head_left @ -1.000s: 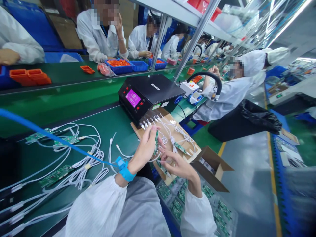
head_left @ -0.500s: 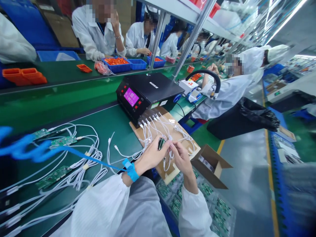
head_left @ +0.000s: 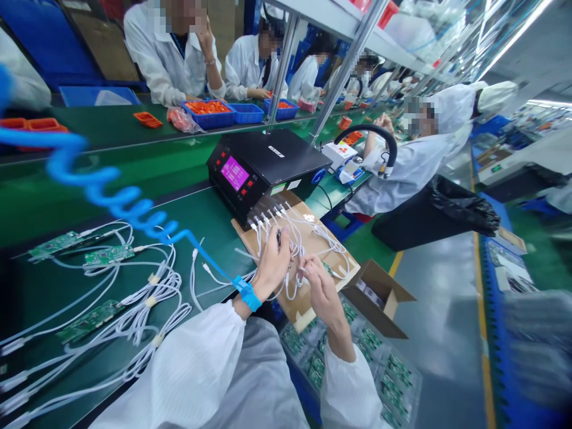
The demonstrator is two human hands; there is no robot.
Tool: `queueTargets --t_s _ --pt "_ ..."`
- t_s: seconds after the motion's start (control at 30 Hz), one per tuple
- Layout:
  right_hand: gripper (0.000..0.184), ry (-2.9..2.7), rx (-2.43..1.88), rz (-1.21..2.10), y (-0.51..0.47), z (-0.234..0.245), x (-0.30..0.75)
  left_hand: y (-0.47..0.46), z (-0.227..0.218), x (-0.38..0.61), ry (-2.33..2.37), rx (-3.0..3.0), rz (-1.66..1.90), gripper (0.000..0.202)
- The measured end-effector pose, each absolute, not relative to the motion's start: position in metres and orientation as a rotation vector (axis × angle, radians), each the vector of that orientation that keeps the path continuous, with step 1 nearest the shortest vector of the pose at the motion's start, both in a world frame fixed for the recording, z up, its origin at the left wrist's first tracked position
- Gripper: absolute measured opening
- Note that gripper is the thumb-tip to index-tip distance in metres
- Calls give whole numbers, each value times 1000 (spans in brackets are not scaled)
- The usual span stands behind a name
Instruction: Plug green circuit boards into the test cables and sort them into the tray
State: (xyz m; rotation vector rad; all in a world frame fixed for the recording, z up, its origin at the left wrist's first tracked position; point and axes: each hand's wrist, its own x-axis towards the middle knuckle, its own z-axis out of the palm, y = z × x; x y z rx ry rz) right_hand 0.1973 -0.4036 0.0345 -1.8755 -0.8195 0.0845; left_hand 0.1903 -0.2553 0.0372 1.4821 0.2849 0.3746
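Observation:
My left hand (head_left: 272,262) is closed on a small green circuit board (head_left: 279,238), held upright over the cardboard sheet (head_left: 313,235). A blue wrist strap (head_left: 248,293) with a coiled cord (head_left: 107,193) runs from that wrist. My right hand (head_left: 316,280) pinches a white cable (head_left: 298,269) just beside the board. Both hands sit in front of the black tester box (head_left: 263,167), whose white cables (head_left: 286,217) fan out over the cardboard.
More circuit boards (head_left: 107,256) with white cables lie on the green bench at left. A tray of boards (head_left: 366,357) and an open cardboard box (head_left: 379,295) sit below right. Other people in white coats work along the line, one seated at right (head_left: 415,161).
Both hands have drawn closer together and moved slightly up toward the tester. The blue coiled cord has swung up across the left of the view.

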Motion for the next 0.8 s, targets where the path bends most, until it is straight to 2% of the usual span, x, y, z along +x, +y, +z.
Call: queueTargets --t_s 0.17,0.37,0.5,0.6,0.63,0.7,0.73,0.77,0.8 --pt "35 -1004 -2243 -148 -398 23 184 -259 45 189 255 1298 468 35" --pt "38 -1208 -2347 -315 -390 9 178 -251 48 199 333 1084 587 46" --pt "37 -1297 -2400 -179 -390 4 170 -226 67 203 425 1019 782 51" --pt "29 -1255 -2395 23 -396 12 166 -220 79 195 376 1054 623 50" --pt "39 -1267 -2351 122 -401 19 165 -222 81 192 362 1048 549 50" --pt "93 -1352 -2188 341 -414 37 169 -226 82 186 349 1018 441 50" --pt "113 -1410 -2086 444 -423 47 174 -229 82 184 345 1004 408 51" --pt "121 -1451 -1994 515 -431 55 181 -230 81 183 344 993 381 51" --pt "118 -1465 -1933 545 -439 62 190 -231 81 182 344 982 359 51"
